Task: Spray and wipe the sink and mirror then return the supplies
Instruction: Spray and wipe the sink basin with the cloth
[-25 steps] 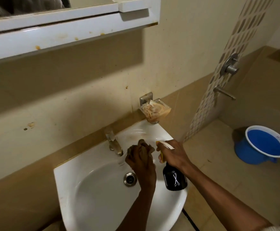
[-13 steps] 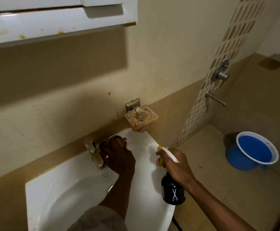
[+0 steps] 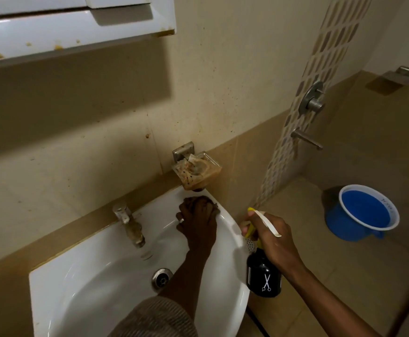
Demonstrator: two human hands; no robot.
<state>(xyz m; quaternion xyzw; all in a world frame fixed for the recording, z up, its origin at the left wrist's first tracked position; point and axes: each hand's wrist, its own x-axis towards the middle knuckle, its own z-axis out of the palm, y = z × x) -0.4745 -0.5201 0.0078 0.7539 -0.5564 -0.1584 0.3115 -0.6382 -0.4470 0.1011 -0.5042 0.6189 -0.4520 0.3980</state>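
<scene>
My left hand (image 3: pixel 196 221) presses a brown cloth (image 3: pixel 213 208) onto the far right corner of the white sink (image 3: pixel 96 285), just below the soap dish. Most of the cloth is hidden under my fingers. My right hand (image 3: pixel 271 235) holds a black spray bottle (image 3: pixel 263 276) with a yellow and white trigger, upright and just outside the sink's right rim. The tap (image 3: pixel 128 222) stands at the back of the basin and the drain (image 3: pixel 161 279) lies near my left forearm. Only the white lower frame of the mirror cabinet (image 3: pixel 72 30) shows at the top left.
A stained soap dish (image 3: pixel 196 171) hangs on the wall above the sink's corner. A blue bucket (image 3: pixel 364 212) sits on the tiled floor to the right. A shower valve (image 3: pixel 312 99) and spout (image 3: pixel 306 138) jut from the patterned wall strip.
My left hand with the cloth has slid from beside the tap to the sink's far right corner. The right hand kept the bottle near the right rim. The view has tilted down.
</scene>
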